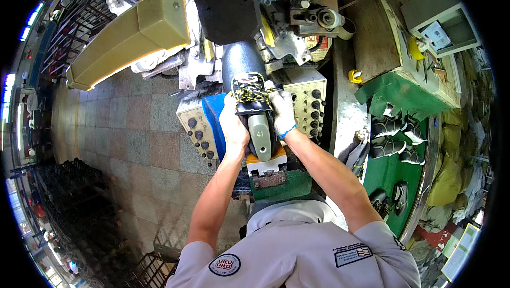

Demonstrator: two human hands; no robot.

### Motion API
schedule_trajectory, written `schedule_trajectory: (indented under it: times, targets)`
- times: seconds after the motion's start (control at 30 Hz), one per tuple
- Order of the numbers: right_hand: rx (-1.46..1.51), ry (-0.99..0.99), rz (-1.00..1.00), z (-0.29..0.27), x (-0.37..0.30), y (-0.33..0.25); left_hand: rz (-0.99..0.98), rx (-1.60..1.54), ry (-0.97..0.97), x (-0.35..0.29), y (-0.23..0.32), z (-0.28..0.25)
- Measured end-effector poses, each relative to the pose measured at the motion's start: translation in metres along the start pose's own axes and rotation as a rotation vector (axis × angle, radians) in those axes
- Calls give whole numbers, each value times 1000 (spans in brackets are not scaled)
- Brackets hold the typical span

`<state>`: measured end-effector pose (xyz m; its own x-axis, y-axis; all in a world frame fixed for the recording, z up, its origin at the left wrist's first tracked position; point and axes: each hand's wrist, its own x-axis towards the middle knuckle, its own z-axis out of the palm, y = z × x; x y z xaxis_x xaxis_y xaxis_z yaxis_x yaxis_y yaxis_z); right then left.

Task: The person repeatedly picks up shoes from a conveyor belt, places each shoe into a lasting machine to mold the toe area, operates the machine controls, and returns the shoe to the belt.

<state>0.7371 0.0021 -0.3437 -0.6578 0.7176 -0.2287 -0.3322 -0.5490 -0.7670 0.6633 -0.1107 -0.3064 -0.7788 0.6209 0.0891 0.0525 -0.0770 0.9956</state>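
Note:
A black shoe upper (245, 65) with yellow-and-black laces (254, 95) is stretched over a grey-green shoe last (260, 138). Its toe points away from me, beneath the dark head of a machine (226, 4). My left hand (234, 122) wraps the left side of the shoe, near the heel opening. On the opposite side, my right hand (282, 108), in a whitish glove with a blue band at the wrist, grips the shoe beside the laces. Both hands are closed on it; their fingertips are partly hidden.
Control boxes with black knobs (306, 99) flank the shoe. A long tan machine cover (130, 36) juts out at upper left. To the right, several shoes (387, 148) lie on a green shelf (383, 174). A dark rack (69, 208) stands at lower left.

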Motion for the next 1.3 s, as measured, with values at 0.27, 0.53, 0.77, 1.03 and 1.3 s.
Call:
schedule_trajectory:
  times: [0.27, 0.53, 0.77, 1.03, 1.3]
  targets:
    - [-191, -8, -53, -7, -10, -15, -249, 65, 126, -6, 16, -7]
    - [-189, 107, 24, -141, -119, -82, 63, 337, 199, -62, 63, 8]
    - [68, 632, 22, -287, -206, -126, 115, 954, 355, -57, 53, 56]
    - [-82, 1284, 33, -556, -261, -135, 54, 880, 305, -63, 67, 81]
    - [-305, 1109, -45, -676, -163, -141, 43, 770, 315, -56, 67, 85]
